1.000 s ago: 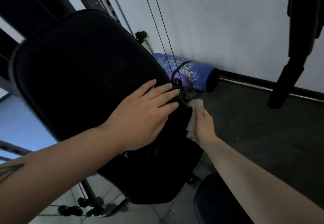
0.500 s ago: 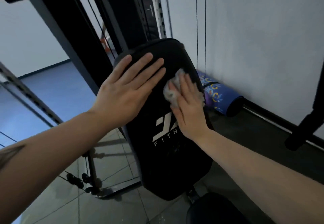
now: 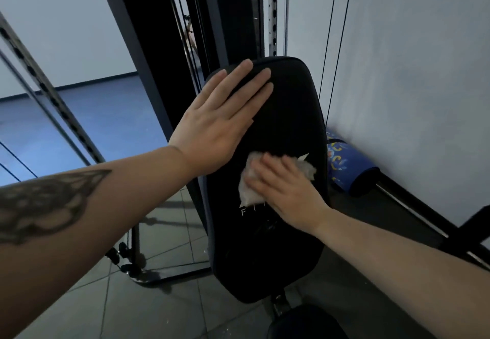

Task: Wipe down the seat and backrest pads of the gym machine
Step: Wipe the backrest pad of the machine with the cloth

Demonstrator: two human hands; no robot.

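The black backrest pad (image 3: 289,116) stands upright in the middle, with white lettering partly covered. My left hand (image 3: 222,124) lies flat on its upper left part, fingers spread and holding nothing. My right hand (image 3: 286,190) presses a crumpled white cloth (image 3: 250,191) against the middle of the pad, over the logo. A dark rounded edge of the seat pad (image 3: 305,322) shows at the bottom, below the backrest.
The black machine frame (image 3: 148,79) with its perforated upright stands behind and to the left. Two thin cables (image 3: 331,47) run down beside the white wall on the right. A rolled blue patterned mat (image 3: 347,166) lies at the wall's foot. Grey tiles cover the floor.
My right hand has slid the cloth down from the backrest's upper right to its middle. The left hand has stayed flat near the top. The view has pulled back.
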